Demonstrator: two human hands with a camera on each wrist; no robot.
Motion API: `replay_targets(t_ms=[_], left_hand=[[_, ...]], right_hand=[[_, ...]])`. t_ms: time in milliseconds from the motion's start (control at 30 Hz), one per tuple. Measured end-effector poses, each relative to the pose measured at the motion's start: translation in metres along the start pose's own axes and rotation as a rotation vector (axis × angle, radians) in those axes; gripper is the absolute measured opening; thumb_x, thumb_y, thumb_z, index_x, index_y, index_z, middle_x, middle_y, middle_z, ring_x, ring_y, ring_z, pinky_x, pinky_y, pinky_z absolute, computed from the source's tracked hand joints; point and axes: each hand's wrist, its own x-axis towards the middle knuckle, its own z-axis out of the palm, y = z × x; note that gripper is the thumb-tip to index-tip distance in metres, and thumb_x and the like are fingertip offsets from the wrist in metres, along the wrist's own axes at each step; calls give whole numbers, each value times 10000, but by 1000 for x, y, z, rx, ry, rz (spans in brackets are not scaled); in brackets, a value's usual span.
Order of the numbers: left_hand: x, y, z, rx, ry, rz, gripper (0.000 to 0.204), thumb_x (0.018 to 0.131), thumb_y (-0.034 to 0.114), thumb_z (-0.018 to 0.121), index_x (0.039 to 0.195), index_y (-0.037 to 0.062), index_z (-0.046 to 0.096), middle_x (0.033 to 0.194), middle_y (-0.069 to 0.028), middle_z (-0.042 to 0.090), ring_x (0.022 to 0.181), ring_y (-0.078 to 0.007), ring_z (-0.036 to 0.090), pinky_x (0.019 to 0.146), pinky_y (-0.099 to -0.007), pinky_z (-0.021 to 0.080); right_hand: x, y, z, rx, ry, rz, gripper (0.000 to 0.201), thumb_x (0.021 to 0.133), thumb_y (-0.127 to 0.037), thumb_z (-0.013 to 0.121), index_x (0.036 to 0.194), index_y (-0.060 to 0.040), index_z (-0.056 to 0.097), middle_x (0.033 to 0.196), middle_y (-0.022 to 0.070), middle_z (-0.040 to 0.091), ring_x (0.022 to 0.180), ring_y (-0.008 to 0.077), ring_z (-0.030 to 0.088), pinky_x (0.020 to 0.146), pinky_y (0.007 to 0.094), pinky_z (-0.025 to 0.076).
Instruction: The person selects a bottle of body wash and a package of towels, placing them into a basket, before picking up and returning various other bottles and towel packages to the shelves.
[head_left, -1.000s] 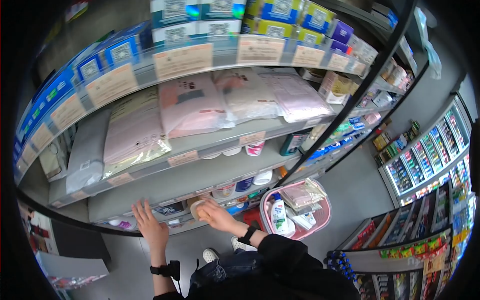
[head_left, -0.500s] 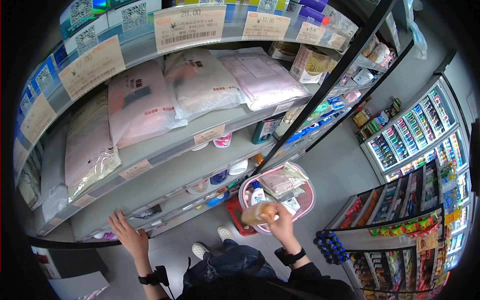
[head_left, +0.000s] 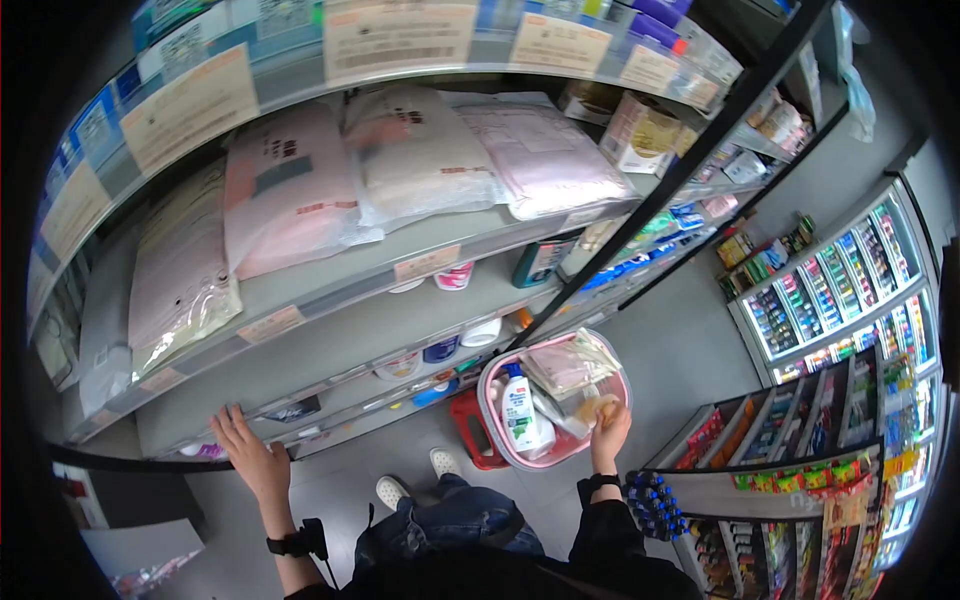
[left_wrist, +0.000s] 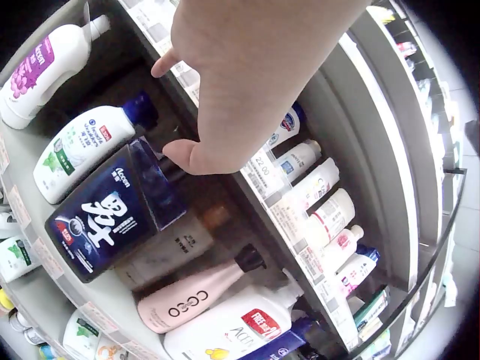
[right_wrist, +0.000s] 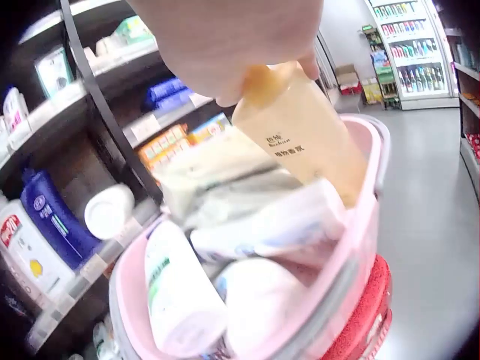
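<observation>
In the right wrist view, my right hand (right_wrist: 240, 45) grips a beige bottle (right_wrist: 307, 127) by its orange cap. The bottle's lower end is inside the pink basket (right_wrist: 367, 150), beside its far wall. A white shampoo bottle (head_left: 519, 412), packaged cloth items (head_left: 568, 362) and other white bottles share the basket. My left hand (head_left: 252, 460) lies at the shelf's front edge with its fingers spread. Below it, the left wrist view has a dark blue box (left_wrist: 112, 214), a white-and-green shampoo bottle (left_wrist: 86, 150) and a pink bottle (left_wrist: 191, 296).
Plastic-wrapped pink packs (head_left: 290, 190) line the shelf above my left hand. A dark shelf post (head_left: 640, 230) slants beside the basket. Something red (head_left: 470, 430) stands under the basket. To the right are a snack rack (head_left: 800, 480) and a lit drinks fridge (head_left: 840, 280).
My right hand has taken the beige bottle from the lower shelf, across to the right, and lowered it into the basket. My left hand has stayed at the shelf edge.
</observation>
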Motion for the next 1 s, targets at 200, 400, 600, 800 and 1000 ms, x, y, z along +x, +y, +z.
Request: replay_targets(t_ms=[200, 400, 600, 800, 1000], left_hand=[[2, 0, -2, 3, -30, 9, 841, 589, 10, 646, 1373, 6, 340, 1433, -217, 317, 1384, -435, 203, 1115, -499, 257], [0, 1, -3, 5, -41, -46, 818, 627, 8, 621, 1389, 44, 328, 1466, -187, 283, 1413, -414, 159, 1068, -520, 305], [-1, -3, -2, -39, -44, -35, 790, 636, 17, 609, 1379, 45, 340, 1468, -177, 285, 1411, -414, 163, 1068, -520, 307], [-2, -12, -7, -85, -55, -21, 751, 645, -5, 579, 1364, 50, 370, 1462, -175, 306, 1405, -407, 190, 1071, -513, 305], [-20, -32, 4, -312, 145, 27, 609, 669, -34, 561, 1266, 57, 482, 1402, -170, 397, 1338, -393, 326, 1046, -471, 343]], right_hand=[[-34, 0, 31, -137, -182, -103, 468, 736, -105, 714, 1142, -43, 491, 1203, 182, 471, 1159, 393, 412, 993, 464, 358], [-46, -14, 38, -139, -288, -172, 520, 770, -178, 678, 1200, 14, 455, 1259, 228, 425, 1229, 469, 334, 1051, 523, 292], [-36, 20, 51, -157, -373, -235, 484, 795, -190, 655, 1188, 19, 466, 1294, 225, 404, 1253, 479, 314, 1068, 544, 268], [-33, -12, 48, -243, -494, -80, 526, 731, -173, 695, 1187, -6, 494, 1295, 237, 403, 1276, 491, 290, 1072, 562, 255], [-77, -53, 58, -307, -335, -100, 478, 704, -111, 680, 1149, -13, 535, 1250, 281, 409, 1254, 461, 330, 1032, 559, 292]])
